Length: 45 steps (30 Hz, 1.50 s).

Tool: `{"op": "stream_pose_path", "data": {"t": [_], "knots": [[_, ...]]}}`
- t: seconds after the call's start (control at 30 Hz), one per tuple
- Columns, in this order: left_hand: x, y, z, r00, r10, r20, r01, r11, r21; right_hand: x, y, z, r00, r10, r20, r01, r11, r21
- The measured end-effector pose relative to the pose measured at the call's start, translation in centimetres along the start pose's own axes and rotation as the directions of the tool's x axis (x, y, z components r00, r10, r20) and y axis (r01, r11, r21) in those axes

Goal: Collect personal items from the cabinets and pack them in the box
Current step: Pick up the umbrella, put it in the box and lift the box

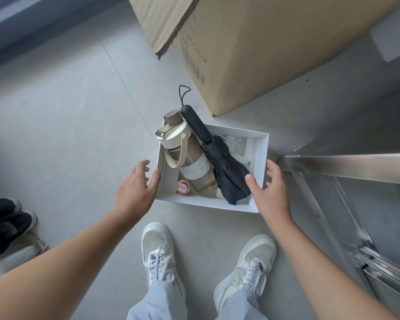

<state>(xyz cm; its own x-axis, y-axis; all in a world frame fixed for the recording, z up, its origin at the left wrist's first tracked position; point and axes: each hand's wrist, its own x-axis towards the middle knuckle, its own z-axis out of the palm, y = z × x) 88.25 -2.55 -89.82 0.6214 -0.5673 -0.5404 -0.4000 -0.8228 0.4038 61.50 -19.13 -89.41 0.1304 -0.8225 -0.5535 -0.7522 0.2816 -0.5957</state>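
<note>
A small white box point(262, 146) stands on the grey floor in front of my feet. Inside it lie a beige water bottle point(183, 144) with a carry strap, a folded black umbrella point(219, 158) whose handle sticks out over the far rim, and a small red-capped container point(183, 186). My left hand point(135, 188) hovers with fingers spread at the box's left wall. My right hand point(269, 190) is spread at the box's right wall, thumb over the rim near the umbrella. Neither hand holds anything.
A large cardboard carton point(263, 47) stands just beyond the box. A metal cabinet with an open door point(346, 167) is at the right. Dark shoes point(7, 218) lie at the left. My white sneakers point(158, 252) stand close behind the box.
</note>
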Motion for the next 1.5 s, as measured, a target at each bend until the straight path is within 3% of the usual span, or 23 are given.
{"op": "stream_pose_path", "data": {"t": [0.2,0.43,0.67,0.87,1.1,1.5], "knots": [[0.9,-0.6,2.1,0.999,-0.033,-0.041,0.028,0.994,-0.109,0.9,1.8,2.5,0.995,0.094,-0.044,-0.093,0.995,0.028],[2.3,-0.3,4.2,0.986,-0.119,-0.113,0.066,0.918,-0.391,2.2,3.6,3.4,0.990,0.077,-0.121,-0.063,0.991,0.120],[2.2,-0.7,5.3,0.972,-0.183,-0.147,0.072,0.828,-0.556,2.4,5.1,4.2,0.974,0.051,-0.220,-0.010,0.983,0.183],[2.1,-1.1,5.5,0.976,-0.168,-0.142,0.051,0.801,-0.596,2.3,4.8,4.1,0.971,0.026,-0.236,0.007,0.990,0.138],[1.6,-0.7,5.3,0.968,-0.169,-0.184,0.044,0.841,-0.539,1.8,4.7,4.1,0.966,-0.013,-0.257,0.048,0.990,0.131],[-2.4,-4.7,3.5,0.918,-0.331,-0.218,0.131,0.772,-0.622,-0.9,1.5,5.6,0.974,-0.023,-0.227,0.071,0.976,0.205]]}}
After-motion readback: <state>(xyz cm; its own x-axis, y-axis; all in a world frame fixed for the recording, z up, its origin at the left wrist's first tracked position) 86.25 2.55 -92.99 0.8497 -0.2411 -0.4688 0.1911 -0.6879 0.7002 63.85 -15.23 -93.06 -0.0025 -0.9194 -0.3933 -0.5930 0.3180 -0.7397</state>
